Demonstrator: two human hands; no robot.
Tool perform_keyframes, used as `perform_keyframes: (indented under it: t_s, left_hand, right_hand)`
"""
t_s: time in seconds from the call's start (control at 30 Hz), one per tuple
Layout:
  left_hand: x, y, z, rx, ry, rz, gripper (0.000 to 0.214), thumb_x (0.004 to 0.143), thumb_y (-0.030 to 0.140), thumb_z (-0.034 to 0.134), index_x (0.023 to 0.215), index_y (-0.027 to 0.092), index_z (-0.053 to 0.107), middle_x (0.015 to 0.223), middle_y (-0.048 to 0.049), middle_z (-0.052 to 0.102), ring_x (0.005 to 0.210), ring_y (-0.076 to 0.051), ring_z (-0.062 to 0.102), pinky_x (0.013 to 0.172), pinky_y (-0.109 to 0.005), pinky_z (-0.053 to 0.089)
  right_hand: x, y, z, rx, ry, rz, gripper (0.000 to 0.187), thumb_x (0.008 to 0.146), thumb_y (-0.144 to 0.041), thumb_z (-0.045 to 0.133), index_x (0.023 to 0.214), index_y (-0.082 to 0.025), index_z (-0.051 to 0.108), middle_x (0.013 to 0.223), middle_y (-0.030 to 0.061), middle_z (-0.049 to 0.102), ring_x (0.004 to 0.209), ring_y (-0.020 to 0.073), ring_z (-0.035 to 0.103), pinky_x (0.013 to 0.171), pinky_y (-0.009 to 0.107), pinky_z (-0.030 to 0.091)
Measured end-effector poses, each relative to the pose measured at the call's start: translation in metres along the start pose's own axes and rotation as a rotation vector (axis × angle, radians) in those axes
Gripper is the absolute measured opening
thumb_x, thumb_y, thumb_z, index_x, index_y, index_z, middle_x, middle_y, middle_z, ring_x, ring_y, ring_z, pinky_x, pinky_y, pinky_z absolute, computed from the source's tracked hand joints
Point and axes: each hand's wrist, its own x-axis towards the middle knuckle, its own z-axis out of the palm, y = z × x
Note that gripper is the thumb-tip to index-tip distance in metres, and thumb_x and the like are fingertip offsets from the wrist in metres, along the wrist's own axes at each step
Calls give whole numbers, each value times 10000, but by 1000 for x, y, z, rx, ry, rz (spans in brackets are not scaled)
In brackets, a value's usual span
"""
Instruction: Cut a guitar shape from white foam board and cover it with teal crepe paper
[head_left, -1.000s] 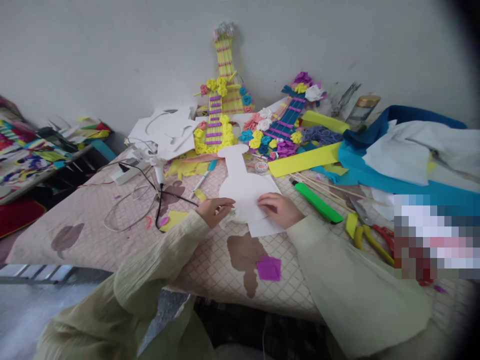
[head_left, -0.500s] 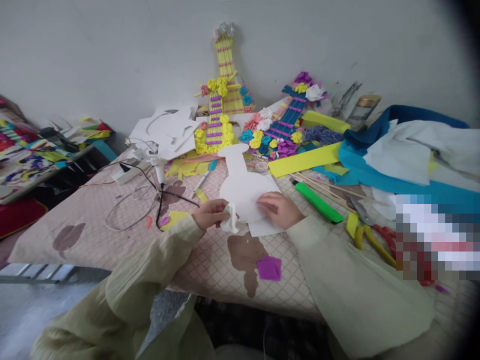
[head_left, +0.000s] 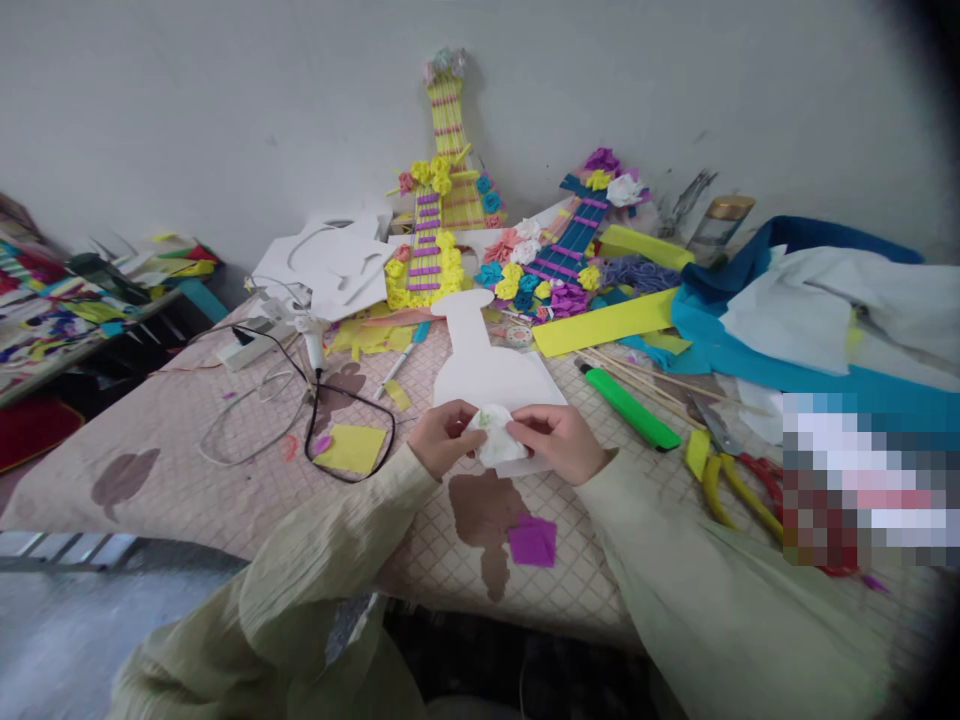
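In the head view, my left hand [head_left: 448, 438] and my right hand [head_left: 562, 440] both pinch a roll of white tape [head_left: 496, 436] with green print on its face. The left fingers close on its left edge, the right fingers on its right edge. Just behind the roll lies a white guitar-shaped cardboard cutout [head_left: 480, 365], its neck pointing to the wall. My hands and the roll hide the lower part of its body. Below my hands a purple paper square [head_left: 532, 540] rests on the patterned tablecloth.
Decorated yellow [head_left: 427, 250] and blue guitars [head_left: 574, 240] stand at the wall. Right lie a green cutter [head_left: 630, 408], thin sticks, scissors [head_left: 716, 425], yellow-handled pliers [head_left: 739, 490] and blue crepe paper [head_left: 720, 335]. Left are a white glue gun [head_left: 313, 345], looped cables and yellow paper [head_left: 352, 449].
My right hand has left the cutout and now grips the tape roll. My left hand has moved slightly right and turned the roll so its printed face shows.
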Motion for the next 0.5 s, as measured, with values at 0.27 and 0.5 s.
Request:
perform_keyframes:
  t_s: [0.27, 0.5]
  left_hand:
    - [-1, -6, 5, 518, 266, 209, 88, 618, 193, 564, 684, 152, 523, 513, 74, 431, 406, -25, 336, 399, -152, 260]
    - [-4, -17, 7, 237, 113, 214, 269, 647, 299, 595, 851, 127, 559, 697, -9, 554, 537, -78, 470, 488, -197, 369]
  right_hand:
    - [-11, -5, 14, -93, 64, -274, 143, 709, -218, 564, 806, -168, 657, 691, 27, 638, 610, 133, 576, 571, 246, 475]
    - [-15, -5, 15, -77, -20, -418, 195, 808, -194, 453, 908, -189, 621, 824, 47, 630, 772, 145, 591, 711, 277, 477]
